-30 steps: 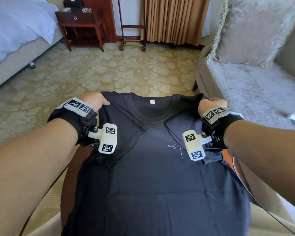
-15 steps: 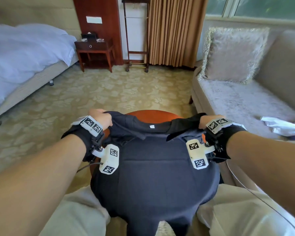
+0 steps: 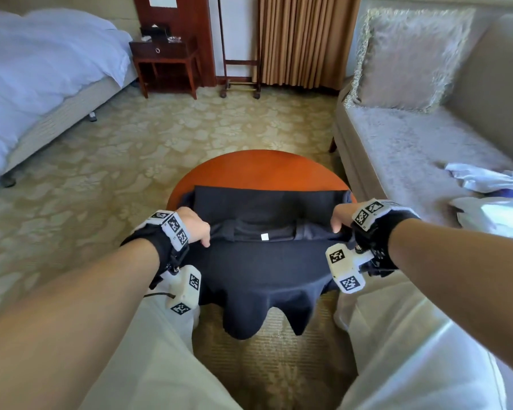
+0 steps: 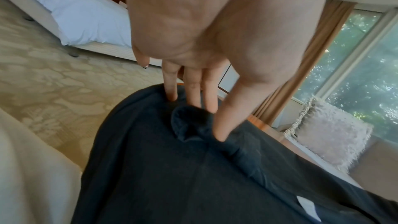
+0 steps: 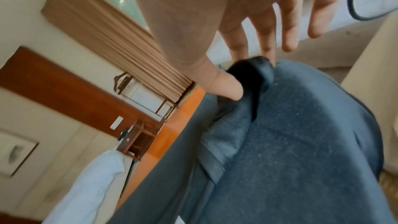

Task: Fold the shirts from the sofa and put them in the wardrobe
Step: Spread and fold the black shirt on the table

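A dark navy shirt (image 3: 264,267) lies on a round orange-brown table (image 3: 258,170), its lower part hanging over the near edge between my knees. The collar end is folded back toward me, with a white neck label (image 3: 264,237) showing. My left hand (image 3: 203,241) pinches the left end of that fold, with the cloth bunched (image 4: 187,125) between thumb and fingers. My right hand (image 3: 336,229) pinches the right end, thumb (image 5: 226,89) against a dark tuck of cloth (image 5: 252,72).
A grey sofa (image 3: 412,149) stands right of the table, with white garments (image 3: 486,184) on its seat and a fringed cushion (image 3: 409,57) at the back. A bed (image 3: 42,69) is at far left, a wooden nightstand (image 3: 163,63) beyond. Patterned carpet surrounds the table.
Both hands have drawn the shirt's collar end from the far side back toward me, folding it over the body. The far half of the table top now shows bare.
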Demonstrator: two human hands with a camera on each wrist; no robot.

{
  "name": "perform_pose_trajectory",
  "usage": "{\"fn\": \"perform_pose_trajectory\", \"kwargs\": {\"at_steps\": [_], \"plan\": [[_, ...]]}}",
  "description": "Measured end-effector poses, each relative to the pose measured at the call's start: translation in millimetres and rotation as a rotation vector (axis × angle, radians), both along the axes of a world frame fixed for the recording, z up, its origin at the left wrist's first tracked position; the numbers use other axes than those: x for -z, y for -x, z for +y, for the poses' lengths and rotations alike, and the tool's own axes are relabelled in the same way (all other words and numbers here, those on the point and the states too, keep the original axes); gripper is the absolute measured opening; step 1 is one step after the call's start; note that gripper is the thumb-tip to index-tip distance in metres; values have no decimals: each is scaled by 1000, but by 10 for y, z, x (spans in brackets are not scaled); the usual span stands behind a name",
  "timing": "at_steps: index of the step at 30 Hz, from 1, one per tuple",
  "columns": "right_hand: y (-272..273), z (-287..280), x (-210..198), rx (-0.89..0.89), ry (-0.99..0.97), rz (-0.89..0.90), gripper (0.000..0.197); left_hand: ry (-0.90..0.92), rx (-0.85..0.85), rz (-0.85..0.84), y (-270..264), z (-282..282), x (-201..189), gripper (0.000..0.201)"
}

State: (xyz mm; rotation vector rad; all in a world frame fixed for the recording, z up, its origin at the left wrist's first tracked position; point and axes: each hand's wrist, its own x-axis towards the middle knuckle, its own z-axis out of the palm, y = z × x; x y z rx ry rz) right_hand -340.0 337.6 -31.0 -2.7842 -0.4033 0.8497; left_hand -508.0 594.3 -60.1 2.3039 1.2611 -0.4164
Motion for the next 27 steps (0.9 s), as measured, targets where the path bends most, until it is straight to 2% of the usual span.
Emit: {"fn": "perform_pose_trajectory", "kwargs": {"at_steps": [2, 3, 5, 8, 11, 14, 16, 19, 22, 27], "plan": [[81, 53, -24, -63, 49, -46, 40, 4, 59, -20, -15, -80, 37, 47], [82, 75, -24, -42, 59, -29, 48, 12, 67, -39, -20, -148, 3, 49], [95, 91, -23, -34, 26, -29, 49, -20, 93, -33, -97, -209, 62, 58], [111, 107, 45, 84, -27, -40, 45, -105, 107, -10, -190, -290, 77, 67], [64, 223, 225, 42, 41, -24, 42, -50, 125, -82, -261, -332, 135, 58], [61, 256, 354, 0, 46, -22, 50, 20, 86, -260, -271, -355, 180, 37], [86, 276, 339, -26, 46, -31, 39, 61, 125, -378, -245, -359, 169, 24], [197, 286, 158, -91, 147, -11, 28, 77, 225, -438, -177, -361, 64, 27], [275, 322, 13, -151, 172, 13, 39, 98, 325, -390, -107, -336, -53, 28], [381, 309, -19, -404, 393, 1, 39, 135, 567, -103, 66, -401, -170, 19]]}}
